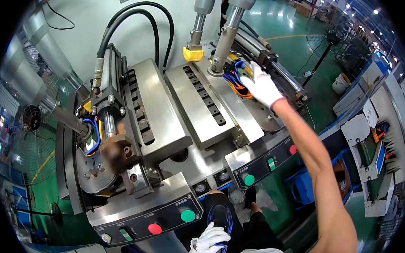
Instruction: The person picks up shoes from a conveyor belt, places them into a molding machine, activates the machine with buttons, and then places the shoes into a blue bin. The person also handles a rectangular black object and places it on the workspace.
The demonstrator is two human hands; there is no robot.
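Observation:
In front of my body, my left hand (207, 243), in a white glove, has its fingers closed over a dark shoe (220, 216) with blue trim. My right arm stretches forward to the right side of the machine. There my white-gloved right hand (261, 86) is at a blue and orange shoe (237, 81), its thumb and fingers on either side of the shoe's near end; the hand partly hides the shoe. This shoe sits beside a metal press rod (225, 45). Another blue-trimmed shoe (93, 137) sits under the rods of the left station.
Two steel covers (158, 106) with slotted rows fill the machine's middle. Along its front run control panels with green buttons (187, 215) and red buttons (154, 229). A blue crate (302, 190) stands low at right, near a rack (369, 163). Behind stands a fan (330, 37).

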